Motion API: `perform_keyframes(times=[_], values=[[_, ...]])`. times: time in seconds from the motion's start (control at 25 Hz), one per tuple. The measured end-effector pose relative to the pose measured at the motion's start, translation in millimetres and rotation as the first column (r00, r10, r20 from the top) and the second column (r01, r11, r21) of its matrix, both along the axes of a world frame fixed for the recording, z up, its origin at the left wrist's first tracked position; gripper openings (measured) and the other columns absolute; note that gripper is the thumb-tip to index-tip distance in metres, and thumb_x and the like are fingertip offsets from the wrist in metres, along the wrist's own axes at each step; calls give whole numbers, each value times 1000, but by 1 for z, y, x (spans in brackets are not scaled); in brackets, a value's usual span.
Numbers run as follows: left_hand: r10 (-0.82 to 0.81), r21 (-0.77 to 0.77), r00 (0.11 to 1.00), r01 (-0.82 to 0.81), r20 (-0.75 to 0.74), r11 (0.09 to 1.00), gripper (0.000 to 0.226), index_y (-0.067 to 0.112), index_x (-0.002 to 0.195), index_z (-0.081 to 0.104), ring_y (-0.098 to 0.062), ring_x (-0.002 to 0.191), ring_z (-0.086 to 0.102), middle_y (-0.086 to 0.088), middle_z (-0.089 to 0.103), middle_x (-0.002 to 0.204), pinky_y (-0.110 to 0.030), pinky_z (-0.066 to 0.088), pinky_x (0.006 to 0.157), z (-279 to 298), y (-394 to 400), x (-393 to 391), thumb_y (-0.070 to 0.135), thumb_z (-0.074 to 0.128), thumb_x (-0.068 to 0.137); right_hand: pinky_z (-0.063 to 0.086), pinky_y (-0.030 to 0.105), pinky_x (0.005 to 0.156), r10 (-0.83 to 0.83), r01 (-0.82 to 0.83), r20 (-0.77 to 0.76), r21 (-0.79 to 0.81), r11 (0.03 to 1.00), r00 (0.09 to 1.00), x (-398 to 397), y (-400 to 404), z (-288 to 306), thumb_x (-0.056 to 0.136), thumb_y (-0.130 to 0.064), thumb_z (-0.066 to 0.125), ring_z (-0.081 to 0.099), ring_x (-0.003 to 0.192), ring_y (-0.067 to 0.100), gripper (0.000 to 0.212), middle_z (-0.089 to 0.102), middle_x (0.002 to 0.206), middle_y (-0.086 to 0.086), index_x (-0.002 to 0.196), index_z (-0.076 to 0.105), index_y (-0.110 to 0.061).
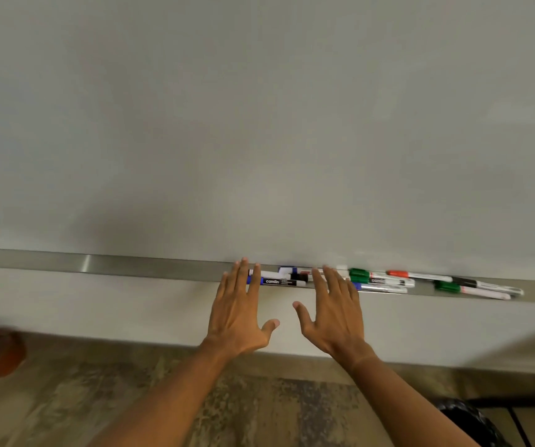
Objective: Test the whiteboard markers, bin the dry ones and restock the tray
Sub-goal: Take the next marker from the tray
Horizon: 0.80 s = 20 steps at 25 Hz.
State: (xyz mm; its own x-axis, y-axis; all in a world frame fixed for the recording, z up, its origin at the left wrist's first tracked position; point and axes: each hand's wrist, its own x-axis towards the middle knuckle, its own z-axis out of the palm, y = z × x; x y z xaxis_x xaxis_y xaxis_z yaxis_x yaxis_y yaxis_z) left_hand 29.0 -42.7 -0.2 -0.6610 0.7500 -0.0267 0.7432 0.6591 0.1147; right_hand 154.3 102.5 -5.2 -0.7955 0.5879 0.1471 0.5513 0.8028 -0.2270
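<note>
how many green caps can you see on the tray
3: two stacked green caps just right of the right hand, one farther right on the tray. The hands may hide more.

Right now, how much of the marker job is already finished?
Nothing looks done: the whiteboard shows no test strokes. The markers lie capped on the tray. In hand: the left hand and right hand reach over them with straight fingers, holding nothing. Left: testing each marker, binning dry ones, perhaps in the dark bin, and restocking.
</note>
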Motion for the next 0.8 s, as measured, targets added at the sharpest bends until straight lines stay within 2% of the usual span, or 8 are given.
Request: perform_keyframes(times=[0.12, 0.2, 0.32, 0.4, 0.52, 0.64, 0.8], values=[[10, -17, 1000, -10, 28, 1000, 110, 19, 149, -22, -24, 143, -24, -7, -27, 156, -36, -10, 116, -8, -5, -31, 72, 47, 81, 44, 46, 101, 72, -71, -19, 31, 997, 997, -35, -8, -2, 85, -48, 56, 56, 121, 31, 59, 59, 132, 11, 132, 55, -12], [32, -1, 998, -32, 55, 999, 103, 17, 152, -8, -26, 148, -4, -7, -7, 161, -37, 6, 119, -9, -3, -47, 64, 51, 83, 49, 43, 94, 137, -136, -37, 23, 990, 990, -57, -9, -3, 86, -33, 65, 61, 109, 29, 44, 65, 121, 8, 124, 60, -12], [84, 81, 995, -89, 59, 993, 77, 14, 151, 18, -24, 138, 30, -7, 27, 154, -36, 30, 111, -11, 2, -66, 40, 55, 88, 49, 38, 85, 215, -215, 10, 21, 976, 977, -89, -8, -3, 88, -17, 61, 62, 95, 26, 21, 70, 106, 5, 109, 66, -14], [72, 146, 995, -81, 65, 986, 59, 13, 145, 33, -22, 126, 44, -5, 42, 143, -33, 40, 104, -16, 8, -74, 23, 54, 90, 45, 36, 84, 267, -269, 83, 10, 963, 960, -106, -4, -2, 88, -9, 57, 60, 93, 26, 21, 69, 102, 6, 105, 66, -15], [-2, 148, 997, -9, 74, 989, 50, 13, 136, 48, -22, 112, 54, -5, 55, 129, -34, 48, 95, -26, 15, -85, 5, 58, 87, 43, 35, 84, 338, -334, 160, -53, 941, 928, -124, 2, 0, 85, -4, 53, 57, 99, 27, 32, 66, 107, 7, 113, 64, -15], [-2, 135, 997, -8, 75, 991, 39, 15, 120, 61, -22, 98, 58, -4, 62, 112, -33, 51, 84, -36, 21, -95, 0, 59, 84, 45, 35, 82, 357, -345, 229, -94, 934, 906, -129, 9, -2, 87, -5, 52, 58, 99, 30, 31, 64, 109, 10, 114, 64, -16], [3, 154, 994, -19, 108, 988, 34, 14, 111, 64, -22, 97, 56, -4, 60, 106, -36, 51, 80, -44, 24, -101, -4, 58, 83, 47, 35, 78, 342, -323, 260, -114, 940, 903, -132, 16, -9, 88, -8, 53, 60, 95, 32, 25, 66, 107, 11, 107, 65, -17]])
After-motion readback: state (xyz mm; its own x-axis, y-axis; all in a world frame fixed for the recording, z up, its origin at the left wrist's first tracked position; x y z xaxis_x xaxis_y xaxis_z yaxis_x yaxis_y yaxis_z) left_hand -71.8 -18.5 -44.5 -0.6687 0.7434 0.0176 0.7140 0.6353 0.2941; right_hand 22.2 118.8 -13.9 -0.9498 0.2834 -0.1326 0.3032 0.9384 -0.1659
